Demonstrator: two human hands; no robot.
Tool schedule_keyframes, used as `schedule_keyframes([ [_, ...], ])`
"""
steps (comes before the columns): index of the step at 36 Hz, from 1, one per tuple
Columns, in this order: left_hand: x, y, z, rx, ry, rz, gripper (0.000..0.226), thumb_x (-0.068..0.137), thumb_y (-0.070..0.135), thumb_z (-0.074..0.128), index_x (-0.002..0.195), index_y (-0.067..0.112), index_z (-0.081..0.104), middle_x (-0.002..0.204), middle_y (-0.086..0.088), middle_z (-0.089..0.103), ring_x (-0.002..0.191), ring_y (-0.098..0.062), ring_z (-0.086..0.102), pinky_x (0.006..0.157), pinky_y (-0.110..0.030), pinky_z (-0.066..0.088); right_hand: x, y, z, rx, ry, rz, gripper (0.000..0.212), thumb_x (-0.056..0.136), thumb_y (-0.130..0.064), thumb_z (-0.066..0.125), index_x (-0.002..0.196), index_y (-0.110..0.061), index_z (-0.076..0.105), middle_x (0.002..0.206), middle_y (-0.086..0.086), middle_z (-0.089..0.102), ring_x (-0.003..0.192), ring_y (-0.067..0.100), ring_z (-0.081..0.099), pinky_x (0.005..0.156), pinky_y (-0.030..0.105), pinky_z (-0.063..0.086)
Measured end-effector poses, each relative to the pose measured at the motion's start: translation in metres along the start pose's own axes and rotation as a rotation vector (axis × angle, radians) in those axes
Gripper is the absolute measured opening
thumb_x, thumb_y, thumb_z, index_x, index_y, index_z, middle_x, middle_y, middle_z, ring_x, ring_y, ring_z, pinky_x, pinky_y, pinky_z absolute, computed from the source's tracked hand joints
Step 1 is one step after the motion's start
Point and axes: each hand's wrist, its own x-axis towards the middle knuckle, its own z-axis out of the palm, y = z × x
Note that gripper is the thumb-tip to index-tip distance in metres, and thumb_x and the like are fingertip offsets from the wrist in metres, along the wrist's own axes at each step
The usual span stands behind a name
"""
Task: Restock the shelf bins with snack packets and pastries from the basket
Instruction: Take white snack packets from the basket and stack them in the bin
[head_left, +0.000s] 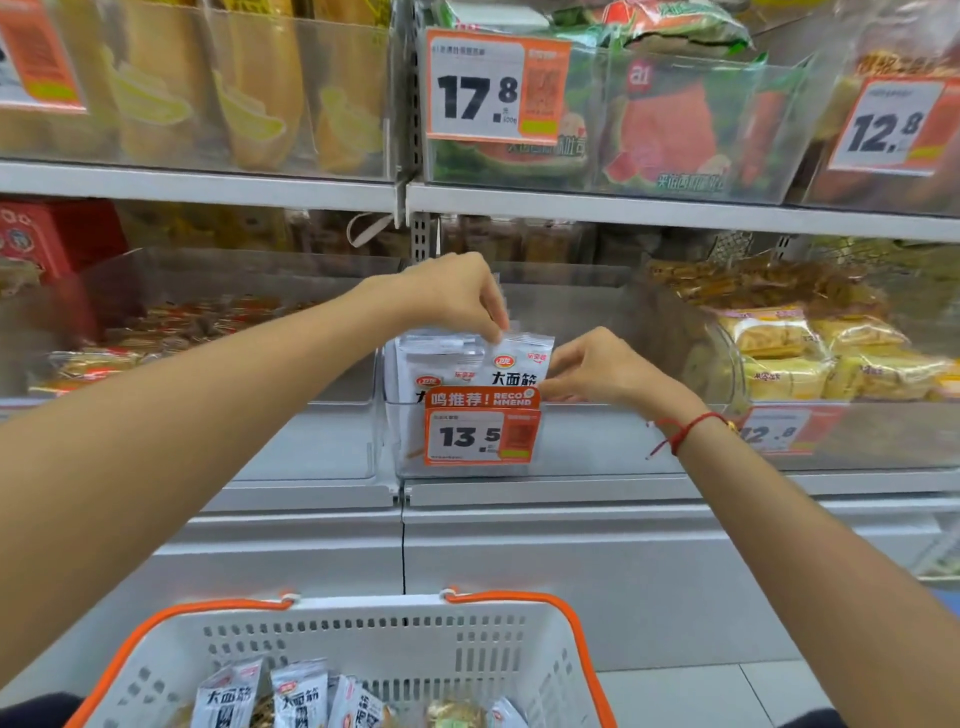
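Several silver snack packets (291, 696) lie low in the white basket (395, 623) with orange handles, their lower halves cut off by the frame edge. Beyond it, both arms reach to the clear shelf bin (400, 441) behind the 13.5 price tag (480, 434). The left hand (457, 296) pinches the top edge of a front silver packet (519, 358) from above. The right hand (597, 369) touches that packet's right side with curled fingers; whether it grips cannot be told. More silver packets stand behind it. Open room shows in the bin's right part. Yellow pastries (810, 358) fill the neighbouring bin.
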Motion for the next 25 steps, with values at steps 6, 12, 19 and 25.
schedule_keyframes([
  [6,0.000,-0.007,0.007,0.092,0.025,-0.057,0.005,0.083,0.029,0.073,0.087,0.032,0.071,0.077,0.019,0.064,0.086,-0.007,0.060,0.073,-0.028,0.045,0.000,-0.006,0.000,0.136,-0.116,0.105,0.016,0.087,-0.027,0.068,0.097,-0.015,0.074,0.087,-0.006,0.072,0.076,0.005,0.069,0.062,0.015,0.055],
  [12,0.000,-0.012,0.005,-0.042,-0.046,-0.069,0.017,0.085,0.024,0.072,0.100,0.017,0.075,0.092,0.003,0.072,0.082,-0.006,0.064,0.070,-0.021,0.049,-0.001,-0.006,0.004,0.174,-0.031,0.055,0.009,0.086,-0.022,0.070,0.082,-0.015,0.073,0.081,-0.004,0.071,0.069,0.004,0.069,0.063,0.014,0.055],
  [19,-0.005,-0.008,0.007,0.087,-0.003,-0.062,0.013,0.087,0.030,0.069,0.098,0.026,0.073,0.093,0.009,0.070,0.092,-0.010,0.063,0.077,-0.030,0.050,-0.003,-0.008,0.011,0.101,0.001,0.052,0.016,0.087,-0.027,0.068,0.090,-0.013,0.075,0.088,-0.001,0.071,0.083,0.011,0.067,0.079,0.025,0.055],
  [25,-0.016,-0.005,0.008,0.020,0.032,-0.046,0.019,0.085,0.028,0.069,0.104,0.026,0.072,0.098,0.011,0.068,0.099,-0.011,0.063,0.088,-0.040,0.054,-0.011,-0.010,0.007,0.210,0.131,0.046,0.009,0.083,-0.032,0.072,0.086,-0.024,0.071,0.086,-0.003,0.073,0.069,0.005,0.068,0.058,0.013,0.052],
])
